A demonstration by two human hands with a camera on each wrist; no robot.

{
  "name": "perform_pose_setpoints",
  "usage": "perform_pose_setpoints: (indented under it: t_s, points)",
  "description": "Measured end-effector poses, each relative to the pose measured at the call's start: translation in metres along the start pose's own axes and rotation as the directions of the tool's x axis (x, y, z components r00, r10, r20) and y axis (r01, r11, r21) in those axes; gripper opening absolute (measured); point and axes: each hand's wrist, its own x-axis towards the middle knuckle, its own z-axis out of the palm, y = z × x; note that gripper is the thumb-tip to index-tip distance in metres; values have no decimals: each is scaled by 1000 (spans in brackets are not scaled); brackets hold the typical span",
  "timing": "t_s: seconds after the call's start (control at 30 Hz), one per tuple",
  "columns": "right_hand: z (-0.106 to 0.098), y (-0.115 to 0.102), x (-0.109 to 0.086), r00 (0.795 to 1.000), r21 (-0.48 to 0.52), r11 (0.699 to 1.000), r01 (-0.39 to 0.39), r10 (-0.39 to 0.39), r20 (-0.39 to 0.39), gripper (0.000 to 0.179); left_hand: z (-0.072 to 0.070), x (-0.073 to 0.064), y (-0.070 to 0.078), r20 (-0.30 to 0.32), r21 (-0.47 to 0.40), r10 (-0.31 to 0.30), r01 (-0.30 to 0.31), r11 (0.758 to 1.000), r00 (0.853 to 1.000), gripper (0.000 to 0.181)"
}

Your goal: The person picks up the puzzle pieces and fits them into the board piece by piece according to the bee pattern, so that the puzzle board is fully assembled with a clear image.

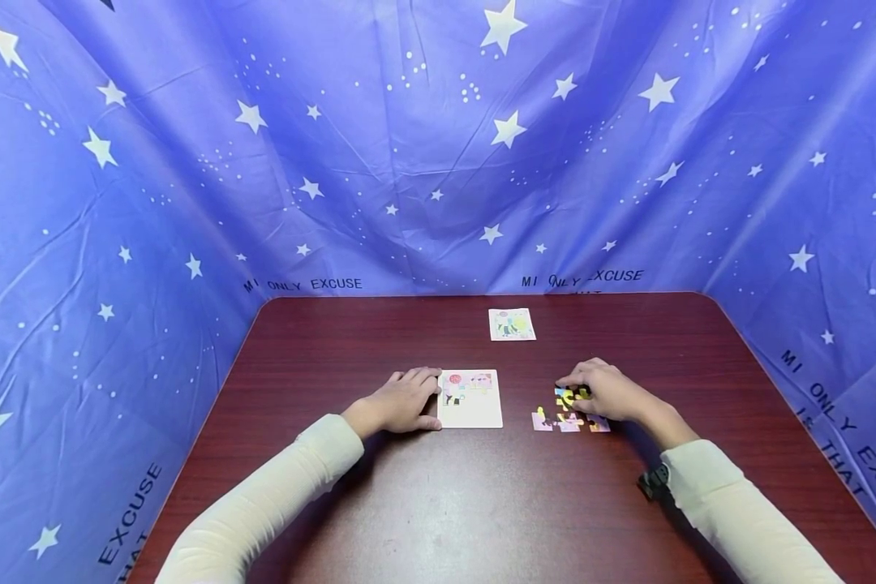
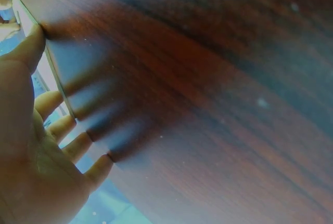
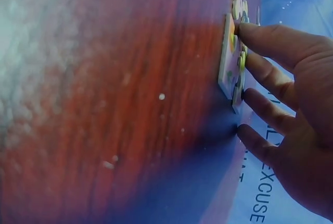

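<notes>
My left hand (image 1: 407,400) rests along the left edge of a white puzzle board (image 1: 474,415), its fingers spread and fairly straight. Several joined-looking pieces fill the board's upper part, with a red round shape at the top left. To the right, my right hand (image 1: 611,392) reaches over a small group of loose jigsaw pieces (image 1: 569,423), pink, yellow and black. In the right wrist view the thumb and fingers stand apart, with tips touching or close to the jigsaw pieces (image 3: 228,63). The hand hides some of them in the head view.
A small square picture card (image 1: 513,324) lies farther back on the dark red wooden table (image 1: 380,503). Blue star-printed cloth (image 1: 409,162) hangs behind the table and on both sides. A black band (image 1: 654,482) shows at the right wrist.
</notes>
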Motion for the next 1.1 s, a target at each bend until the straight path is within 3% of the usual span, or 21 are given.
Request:
perform_pose_setpoints:
  t_s: [0.67,1.1]
  points:
    - [-2,-5,8,996,20,1000,-15,17,-84,38,-3,-2,3,-4,-7,-4,4,1000,1000,64]
    - [6,-13,21,989,42,998,55,-49,-140,38,-2,-2,4,-3,-2,-1,1,1000,1000,64]
